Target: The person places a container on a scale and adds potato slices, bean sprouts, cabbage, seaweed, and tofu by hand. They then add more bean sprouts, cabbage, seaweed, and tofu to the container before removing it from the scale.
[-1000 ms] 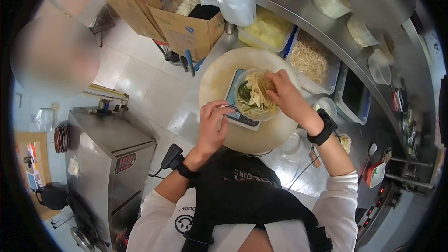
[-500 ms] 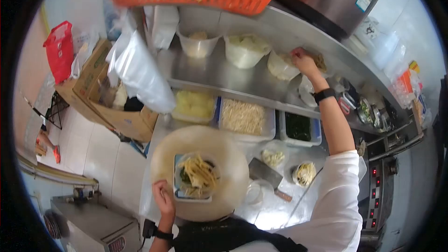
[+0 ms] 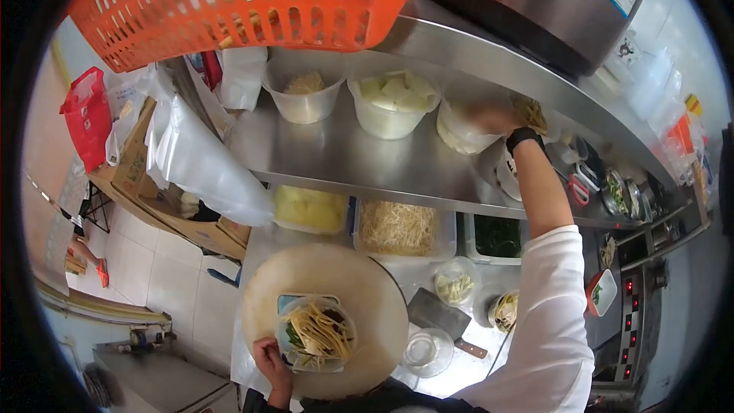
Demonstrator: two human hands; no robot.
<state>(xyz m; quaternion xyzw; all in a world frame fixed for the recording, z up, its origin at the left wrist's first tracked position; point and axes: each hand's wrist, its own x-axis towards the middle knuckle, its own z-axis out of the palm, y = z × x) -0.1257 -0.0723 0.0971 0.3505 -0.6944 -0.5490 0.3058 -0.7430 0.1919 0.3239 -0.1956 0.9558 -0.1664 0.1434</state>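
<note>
A clear plastic bowl (image 3: 321, 333) holds yellowish strips, green leaves and dark pieces. Under it is a flat square thing with a light-blue edge, perhaps a kitchen scale (image 3: 287, 304), on a round chopping board (image 3: 375, 291). Beside its lower left corner rests my left hand (image 3: 273, 367), fingers curled in with nothing visible in them. My right hand (image 3: 495, 118) reaches to the steel shelf, over the rim of a white tub (image 3: 461, 131) with pale contents. Motion blurs its fingers, so I cannot see whether they hold anything.
Tubs of pale slices (image 3: 397, 95) and shreds (image 3: 304, 84) stand on the shelf (image 3: 336, 141). Below are boxes of bean sprouts (image 3: 397, 228) and dark greens (image 3: 493, 235). A cleaver (image 3: 440, 313) lies right of the board. An orange basket (image 3: 252, 15) overhangs above.
The whole view has shifted, with the shelf and its tubs looking nearer. My right hand stays at the same white tub but is now blurred. My left hand remains beside the bowl.
</note>
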